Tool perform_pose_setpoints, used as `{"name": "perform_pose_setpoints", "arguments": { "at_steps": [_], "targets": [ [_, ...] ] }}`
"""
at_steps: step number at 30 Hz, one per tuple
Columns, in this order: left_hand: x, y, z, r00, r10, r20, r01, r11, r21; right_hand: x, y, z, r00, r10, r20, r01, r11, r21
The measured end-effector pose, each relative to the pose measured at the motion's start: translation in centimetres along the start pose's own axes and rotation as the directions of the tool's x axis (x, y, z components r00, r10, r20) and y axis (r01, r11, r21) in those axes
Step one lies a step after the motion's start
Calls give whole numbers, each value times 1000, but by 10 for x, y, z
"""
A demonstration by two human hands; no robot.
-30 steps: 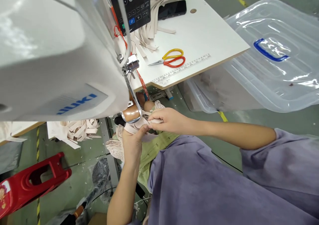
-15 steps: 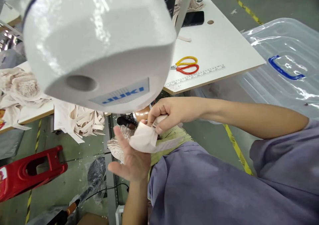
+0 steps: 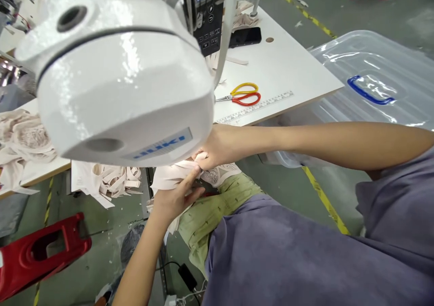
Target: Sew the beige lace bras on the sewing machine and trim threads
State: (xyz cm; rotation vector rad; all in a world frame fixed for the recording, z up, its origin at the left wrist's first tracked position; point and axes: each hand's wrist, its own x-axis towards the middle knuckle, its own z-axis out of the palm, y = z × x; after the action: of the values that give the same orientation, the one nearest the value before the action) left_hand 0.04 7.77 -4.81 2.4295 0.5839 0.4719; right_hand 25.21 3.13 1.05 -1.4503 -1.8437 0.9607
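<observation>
Hands meet just under the front of the sewing machine head, both on one pale fabric piece.

- Right hand: fingers curled shut, pinching a fold of the fabric at its right end. The fingertips are tucked against the machine's underside and are partly hidden.
- Left hand: comes up from below, half open, fingers stretched up along the fabric until they touch the right hand's fingertips. The cloth covers the thumb, so I cannot tell whether it closes on the fabric.

Key relation: the fabric's long axis runs roughly left to right, from above the left wrist up to the right hand's pinch. It lies directly beneath the machine head, below the edge of the worktop and above the lap. The right hand is nearer the machine, with the left just below and beside it.

Hidden: the machine head blocks the needle, the foot and whatever the fabric rests against, so contact with the machine cannot be judged. A lace piece shows under the right hand, its extent unclear.

Around them:
- Scissors and a phone lie on the worktop, well apart from the hands.
- A heap of fabric strips hangs to the left.
- A clear plastic bin stands to the right.
- A red stool is on the floor.
</observation>
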Motion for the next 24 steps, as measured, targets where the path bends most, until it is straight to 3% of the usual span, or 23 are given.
{"name": "perform_pose_setpoints", "arguments": {
  "at_steps": [3, 5, 9, 11, 13, 20, 22, 24],
  "targets": [
    [2, 5, -3, 998, 68, 1, -68, 994, 81, -9, -6, 0, 998, -35, 44, 45, 966, -255],
    [2, 13, -3, 995, 98, -19, -95, 987, 127, -20, -6, 4, 989, -146, -34, 125, 928, -350],
    [5, 30, -1, 996, 82, -38, -75, 986, 149, -37, 7, 17, 902, -347, -256, 236, 895, -379],
    [6, 34, 0, 998, 54, -41, -48, 990, 136, -38, 15, 22, 884, -342, -319, 236, 915, -326],
    [6, 36, 2, 998, 32, -54, -26, 993, 117, -35, 19, 23, 895, -289, -340, 209, 945, -252],
    [11, 37, 4, 995, 57, -83, -42, 984, 175, -28, 19, 12, 946, -192, -259, 154, 975, -161],
    [12, 41, 3, 995, 44, -89, -24, 976, 215, -32, 22, 17, 917, -252, -309, 182, 954, -238],
    [13, 46, 1, 997, 8, -80, 11, 972, 234, -37, 24, 27, 840, -392, -376, 245, 891, -382]
  ]
}}
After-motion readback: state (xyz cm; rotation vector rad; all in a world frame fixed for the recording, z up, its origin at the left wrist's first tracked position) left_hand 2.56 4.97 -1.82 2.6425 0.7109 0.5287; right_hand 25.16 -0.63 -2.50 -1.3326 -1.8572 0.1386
